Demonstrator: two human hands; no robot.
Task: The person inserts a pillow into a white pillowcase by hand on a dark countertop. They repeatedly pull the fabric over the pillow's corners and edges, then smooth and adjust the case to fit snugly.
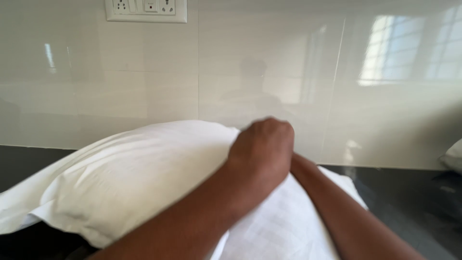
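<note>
Head view: left hand (262, 149) grips white pillow's (144, 168) top edge.

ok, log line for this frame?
left hand: fist gripping white pillow top edge | right hand: hidden behind left, forearm only | surface: dark counter | backdrop: glossy tiled wall

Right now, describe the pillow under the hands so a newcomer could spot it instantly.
Start at the glossy tiled wall; below it runs a dark counter. The pillow lies on that counter, against the wall, with the left hand gripping its top edge. It is the big, puffy white thing mid-frame.
</note>
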